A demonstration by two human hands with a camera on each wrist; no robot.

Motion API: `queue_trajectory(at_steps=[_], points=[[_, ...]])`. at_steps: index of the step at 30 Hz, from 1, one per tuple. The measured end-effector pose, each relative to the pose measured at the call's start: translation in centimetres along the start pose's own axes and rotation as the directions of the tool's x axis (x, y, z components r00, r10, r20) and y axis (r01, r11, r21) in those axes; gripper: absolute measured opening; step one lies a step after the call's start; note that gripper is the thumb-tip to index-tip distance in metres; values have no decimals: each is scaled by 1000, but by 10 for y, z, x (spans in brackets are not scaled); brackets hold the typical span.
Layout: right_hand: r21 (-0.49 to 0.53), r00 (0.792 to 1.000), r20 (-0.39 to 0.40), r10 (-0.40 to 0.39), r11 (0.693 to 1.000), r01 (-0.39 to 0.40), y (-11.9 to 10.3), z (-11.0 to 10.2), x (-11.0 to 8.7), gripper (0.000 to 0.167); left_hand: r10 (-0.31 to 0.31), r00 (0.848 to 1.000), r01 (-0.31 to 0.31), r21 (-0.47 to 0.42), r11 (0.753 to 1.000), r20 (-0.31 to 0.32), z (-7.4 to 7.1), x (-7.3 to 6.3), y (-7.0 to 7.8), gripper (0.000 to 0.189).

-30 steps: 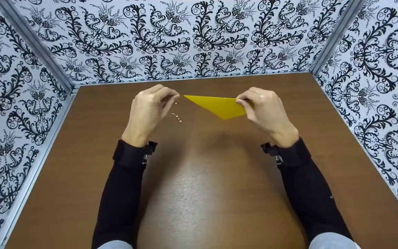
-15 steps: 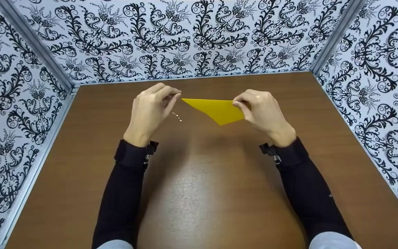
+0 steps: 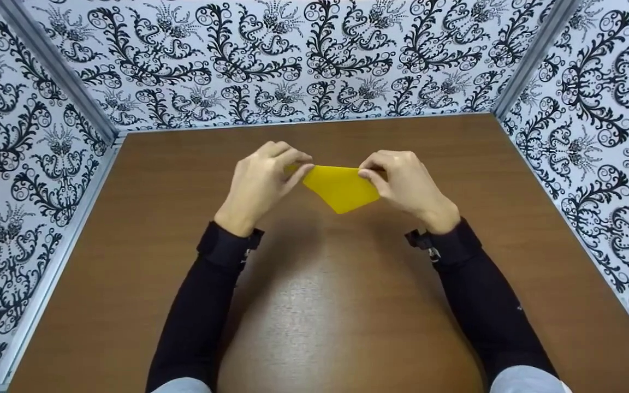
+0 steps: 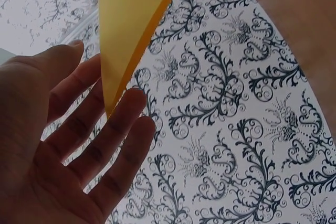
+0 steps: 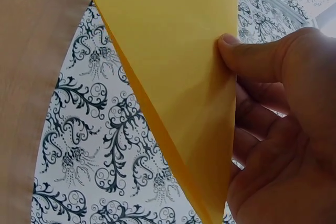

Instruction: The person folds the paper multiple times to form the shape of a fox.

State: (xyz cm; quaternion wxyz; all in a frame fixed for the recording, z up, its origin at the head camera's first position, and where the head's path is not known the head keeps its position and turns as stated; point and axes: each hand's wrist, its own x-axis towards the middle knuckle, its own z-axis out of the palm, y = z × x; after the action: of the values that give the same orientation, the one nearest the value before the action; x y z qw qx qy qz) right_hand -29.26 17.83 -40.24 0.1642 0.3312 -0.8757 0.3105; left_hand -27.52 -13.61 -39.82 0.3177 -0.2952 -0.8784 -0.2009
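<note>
A folded sheet of yellow paper (image 3: pixel 340 188) is held up above the table, its lower corner pointing down toward the person. My right hand (image 3: pixel 408 183) pinches its upper edge; in the right wrist view the thumb (image 5: pixel 252 59) lies on the front of the paper and the other fingers are behind it. Around the paper's narrow left tip is my left hand (image 3: pixel 260 180). The left wrist view shows that tip (image 4: pixel 118 51) in front of some fingers, with the thumb (image 4: pixel 63 59) apart from its edge. The two folded layers gape slightly along the slanting side.
A brown wooden table (image 3: pixel 347 327) lies beneath both hands. White walls with black scroll patterns (image 3: pixel 303 65) enclose it at the back and both sides, with grey metal posts (image 3: pixel 58 71) at the corners. Dark sleeves with wrist straps cover both forearms.
My left hand has moved right and toward the person, from beside the paper's left tip to around it. My right hand and the paper have shifted slightly left and closer to the person.
</note>
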Motion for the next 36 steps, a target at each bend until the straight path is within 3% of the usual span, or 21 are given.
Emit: queue_trajectory(at_steps=[7,16,26,32,36], points=[[76,996,76,44,996,-49,2,8,1,14,3,997,-1,-16,1000,80,15,-2,4,24],[91,983,155,96,990,-111,11,20,2,16,-51,981,66,-77,995,189,32,-4,1,22],[78,955,229,190,974,-212,24,24,4,15,-153,945,203,-150,968,288,45,-4,-8,22],[47,929,260,263,958,-284,35,23,2,17,-230,912,305,-188,933,339,51,-7,-12,21],[3,922,267,281,956,-293,43,24,1,17,-258,892,342,-183,922,371,55,-11,-15,20]])
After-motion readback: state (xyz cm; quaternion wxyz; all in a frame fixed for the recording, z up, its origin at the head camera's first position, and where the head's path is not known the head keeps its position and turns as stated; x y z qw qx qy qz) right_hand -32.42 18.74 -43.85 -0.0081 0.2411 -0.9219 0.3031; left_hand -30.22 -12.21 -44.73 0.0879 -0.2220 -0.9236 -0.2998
